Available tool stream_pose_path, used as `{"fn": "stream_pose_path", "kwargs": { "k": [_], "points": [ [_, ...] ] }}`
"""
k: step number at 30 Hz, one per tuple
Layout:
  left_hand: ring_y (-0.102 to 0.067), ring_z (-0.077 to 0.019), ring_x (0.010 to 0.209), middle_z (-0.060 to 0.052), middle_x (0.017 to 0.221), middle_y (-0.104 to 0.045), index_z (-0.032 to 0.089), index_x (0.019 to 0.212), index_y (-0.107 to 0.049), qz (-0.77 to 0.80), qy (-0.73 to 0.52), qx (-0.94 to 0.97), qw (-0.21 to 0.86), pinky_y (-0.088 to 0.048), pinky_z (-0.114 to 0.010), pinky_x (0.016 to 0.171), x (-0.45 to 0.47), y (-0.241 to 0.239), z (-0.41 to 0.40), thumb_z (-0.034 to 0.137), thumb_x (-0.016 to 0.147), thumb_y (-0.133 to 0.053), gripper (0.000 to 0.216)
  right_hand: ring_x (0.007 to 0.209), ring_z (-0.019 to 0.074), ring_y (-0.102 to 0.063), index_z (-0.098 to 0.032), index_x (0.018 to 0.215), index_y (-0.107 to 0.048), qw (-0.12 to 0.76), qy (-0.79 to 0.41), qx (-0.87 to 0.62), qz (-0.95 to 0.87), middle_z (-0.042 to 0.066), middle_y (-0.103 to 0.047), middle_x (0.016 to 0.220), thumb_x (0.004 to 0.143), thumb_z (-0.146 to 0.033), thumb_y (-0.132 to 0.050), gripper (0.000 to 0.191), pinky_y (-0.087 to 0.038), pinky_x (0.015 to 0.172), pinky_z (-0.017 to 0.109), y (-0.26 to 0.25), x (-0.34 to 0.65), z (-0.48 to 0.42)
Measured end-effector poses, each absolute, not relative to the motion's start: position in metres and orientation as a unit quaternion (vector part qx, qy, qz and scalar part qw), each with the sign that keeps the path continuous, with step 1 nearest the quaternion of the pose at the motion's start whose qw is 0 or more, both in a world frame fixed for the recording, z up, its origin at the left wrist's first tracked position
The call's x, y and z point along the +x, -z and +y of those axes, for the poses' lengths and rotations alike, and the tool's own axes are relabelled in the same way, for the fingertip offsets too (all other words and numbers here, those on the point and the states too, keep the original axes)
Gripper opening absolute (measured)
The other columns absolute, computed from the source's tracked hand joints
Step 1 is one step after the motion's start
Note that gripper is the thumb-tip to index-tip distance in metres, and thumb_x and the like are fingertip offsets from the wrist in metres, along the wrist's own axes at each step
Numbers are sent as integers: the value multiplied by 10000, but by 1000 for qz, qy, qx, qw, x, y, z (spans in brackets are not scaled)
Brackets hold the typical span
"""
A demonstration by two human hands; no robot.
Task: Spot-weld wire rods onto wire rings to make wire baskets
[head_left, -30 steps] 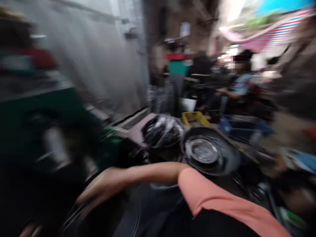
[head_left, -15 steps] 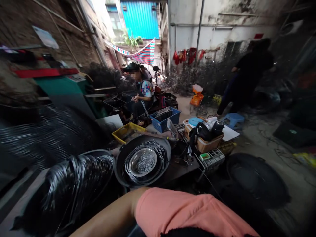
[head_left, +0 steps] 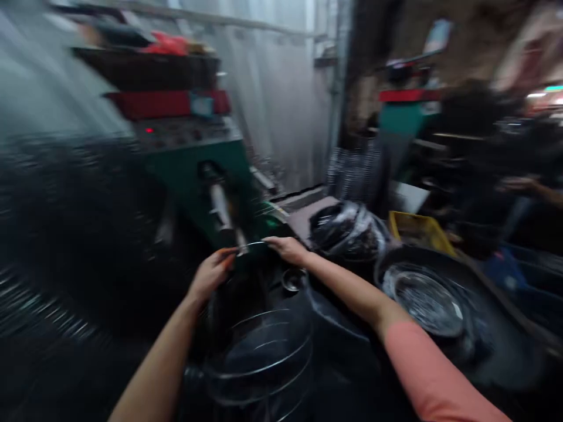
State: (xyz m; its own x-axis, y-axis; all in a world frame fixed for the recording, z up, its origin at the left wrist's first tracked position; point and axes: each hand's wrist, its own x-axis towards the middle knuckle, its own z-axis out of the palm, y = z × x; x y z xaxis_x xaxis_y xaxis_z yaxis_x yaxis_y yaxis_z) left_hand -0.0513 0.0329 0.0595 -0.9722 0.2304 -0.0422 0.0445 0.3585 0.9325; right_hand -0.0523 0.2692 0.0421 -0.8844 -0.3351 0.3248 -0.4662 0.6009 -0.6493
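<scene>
A thin, bright curved metal wire (head_left: 254,243) spans between my two hands, at the working arm (head_left: 223,214) of a green machine (head_left: 197,170). My left hand (head_left: 210,274) pinches it on the left, close to the tip of that arm; something orange shows at the fingers. On the other side my right hand (head_left: 288,249) is closed on the wire's right end. Motion blur hides the exact finger contact. Below my hands, several wire hoops (head_left: 264,369) lie loosely stacked near my lap. A small round metal cup (head_left: 292,280) is just under my right wrist.
To the right stand a bundle of black wire coils (head_left: 349,228), a wide dark pan (head_left: 497,346) holding a metal bowl (head_left: 460,313), and a yellow crate (head_left: 398,221). Behind is a second green machine (head_left: 398,120). A co-worker's hand (head_left: 519,184) shows at far right.
My view has swung left from the courtyard to the green machine. Both hands now show, holding the wire; before, only one arm and its coral sleeve were visible.
</scene>
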Motion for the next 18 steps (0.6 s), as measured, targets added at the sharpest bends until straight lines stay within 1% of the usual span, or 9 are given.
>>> {"fn": "stream_pose_path", "kwargs": {
  "k": [2, 4, 8, 10, 11, 12, 14, 16, 18],
  "points": [
    [-371, -48, 391, 46, 587, -471, 145, 1067, -546, 813, -577, 38, 66, -288, -179, 365, -39, -51, 5, 387, 762, -538, 389, 944, 156, -590, -196, 1110, -575, 61, -373, 255, -890, 32, -635, 1036, 896, -288, -410, 285, -429, 836, 255, -32, -66, 239],
    [-362, -50, 356, 54, 553, -459, 142, 1063, -546, 808, -583, 21, 79, -265, -179, 350, -37, -44, -1, 400, 737, -531, 416, 897, 156, -609, -205, 1076, -599, 48, -332, 257, -906, 36, -657, 981, 886, -303, -421, 278, -429, 784, 226, -26, -74, 232],
    [-420, -76, 366, 53, 525, -460, 168, 1043, -562, 844, -530, 4, 78, -307, -187, 361, -44, -38, 0, 376, 758, -485, 362, 783, 150, -620, -220, 1075, -592, 15, -261, 258, -930, 38, -670, 877, 889, -318, -407, 280, -419, 687, 207, -20, -88, 230],
    [-443, -94, 382, 52, 487, -459, 171, 1012, -585, 872, -486, 10, 51, -349, -200, 389, -47, -37, -4, 382, 773, -467, 340, 786, 148, -616, -222, 1081, -584, 7, -248, 261, -933, 40, -668, 887, 894, -320, -397, 282, -407, 674, 201, -20, -95, 224],
    [-466, -103, 405, 42, 493, -485, 169, 994, -598, 883, -469, 15, 32, -376, -209, 413, -49, -36, -6, 393, 778, -461, 340, 798, 151, -615, -223, 1089, -578, 5, -239, 264, -934, 43, -666, 902, 897, -323, -392, 286, -402, 670, 201, -20, -98, 220],
    [-506, -115, 453, 24, 536, -537, 165, 986, -609, 888, -459, 25, 12, -408, -217, 453, -50, -35, -9, 398, 781, -459, 344, 807, 154, -613, -226, 1100, -571, 3, -228, 267, -936, 46, -665, 915, 899, -327, -387, 291, -396, 664, 201, -20, -101, 216],
    [-591, -140, 639, -22, 740, -645, 158, 1018, -616, 886, -460, 56, -21, -462, -229, 584, -53, -31, -14, 354, 782, -464, 343, 820, 163, -611, -228, 1131, -553, -2, -198, 278, -940, 54, -662, 938, 904, -329, -378, 304, -386, 654, 206, -21, -106, 209],
    [-606, -149, 814, -41, 926, -663, 153, 1114, -585, 878, -472, 82, -16, -466, -229, 705, -55, -27, -16, 246, 772, -456, 377, 829, 170, -607, -223, 1160, -539, -8, -172, 291, -941, 65, -656, 956, 905, -322, -379, 316, -377, 654, 211, -20, -109, 206],
    [-609, -141, 814, -44, 948, -666, 150, 1186, -544, 880, -467, 82, 20, -465, -222, 708, -56, -24, -17, 169, 760, -432, 441, 831, 169, -602, -221, 1169, -536, -17, -164, 303, -939, 67, -652, 960, 903, -316, -386, 319, -370, 659, 212, -18, -112, 204]
  ]
}}
